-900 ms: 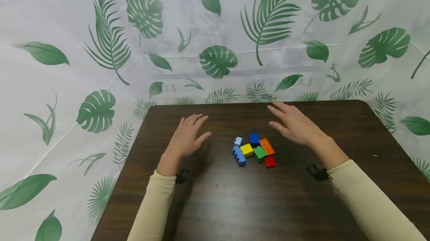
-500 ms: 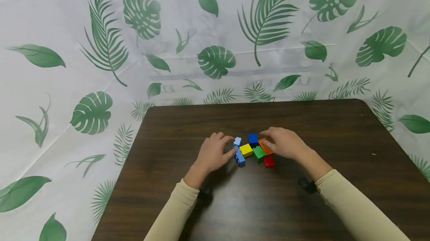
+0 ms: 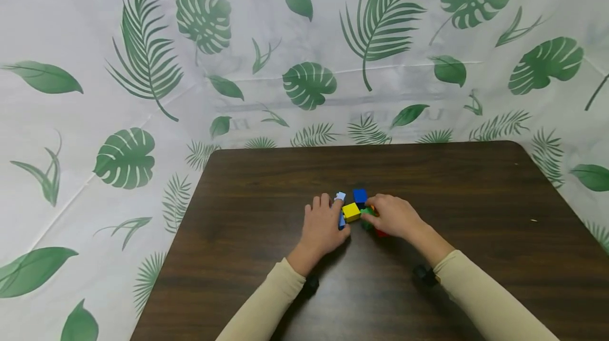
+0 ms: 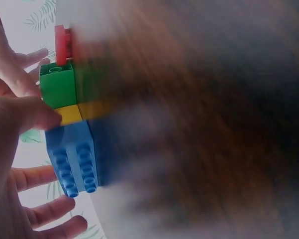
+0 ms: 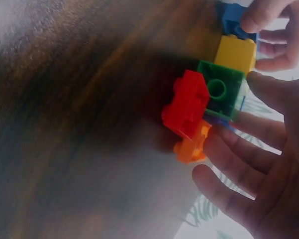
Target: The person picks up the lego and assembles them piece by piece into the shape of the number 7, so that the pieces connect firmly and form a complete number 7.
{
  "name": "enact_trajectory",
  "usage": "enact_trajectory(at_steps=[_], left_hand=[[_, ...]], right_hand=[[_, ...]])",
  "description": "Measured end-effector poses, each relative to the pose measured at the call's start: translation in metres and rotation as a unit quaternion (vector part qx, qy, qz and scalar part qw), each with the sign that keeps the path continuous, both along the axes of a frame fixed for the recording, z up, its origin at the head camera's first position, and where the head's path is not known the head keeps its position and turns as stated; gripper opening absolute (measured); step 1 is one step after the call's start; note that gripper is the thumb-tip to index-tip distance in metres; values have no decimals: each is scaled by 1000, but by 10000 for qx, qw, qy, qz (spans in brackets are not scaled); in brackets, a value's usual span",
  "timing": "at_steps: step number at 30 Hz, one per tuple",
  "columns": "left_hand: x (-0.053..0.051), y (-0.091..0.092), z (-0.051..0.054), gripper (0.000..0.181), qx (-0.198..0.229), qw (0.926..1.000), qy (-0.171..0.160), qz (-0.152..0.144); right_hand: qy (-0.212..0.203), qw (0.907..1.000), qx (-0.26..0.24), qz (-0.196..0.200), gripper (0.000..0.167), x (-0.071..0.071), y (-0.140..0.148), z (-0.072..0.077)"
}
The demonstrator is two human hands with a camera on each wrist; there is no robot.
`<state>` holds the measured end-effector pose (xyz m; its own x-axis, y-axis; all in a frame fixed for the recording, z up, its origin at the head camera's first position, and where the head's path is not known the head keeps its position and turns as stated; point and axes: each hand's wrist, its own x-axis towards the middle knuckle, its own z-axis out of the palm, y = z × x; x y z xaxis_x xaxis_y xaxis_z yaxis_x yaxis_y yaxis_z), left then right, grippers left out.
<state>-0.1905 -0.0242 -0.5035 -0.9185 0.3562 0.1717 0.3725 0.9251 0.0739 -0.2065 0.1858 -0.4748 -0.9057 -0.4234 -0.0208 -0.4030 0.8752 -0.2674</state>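
Observation:
In the head view my left hand (image 3: 322,227) lies over a long blue brick (image 3: 341,220), partly hiding it. Its thumb touches that brick (image 4: 72,144) in the left wrist view, other fingers extended beyond. A light blue brick (image 3: 340,196) is by its fingertips. A yellow brick (image 3: 351,212) sits between both hands. My right hand (image 3: 396,217) reaches over a green brick (image 3: 367,218), thumb and index finger on either side; whether it bears weight is unclear. Red (image 5: 186,103) and orange (image 5: 193,144) bricks are beside its fingers. A dark blue brick (image 3: 360,195) sits behind.
The dark wooden table (image 3: 266,182) extends around the bricks. Behind its far edge hangs a white sheet (image 3: 257,18) with green leaf prints. A small pale mark (image 3: 534,220) shows on the table at the right.
Both hands have come down and inward from either side onto the bricks. My right hand now covers most of the orange brick. The light blue brick has shifted slightly.

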Motion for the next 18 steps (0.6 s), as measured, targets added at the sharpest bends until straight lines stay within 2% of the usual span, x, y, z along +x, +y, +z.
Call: enact_trajectory(at_steps=[6,13,18], left_hand=[[-4,-1,-1,50,-168,9996,188,156],[-3,2,-4,56,102,9992,380,82],[-3,5,-5,52,116,9992,380,71]], right_hand=[[24,10000,-39,11,44,0,-2,-5],[29,10000,-57,-24,44,1,-4,-7],[43,10000,-63,-64,51,2,-5,-9]])
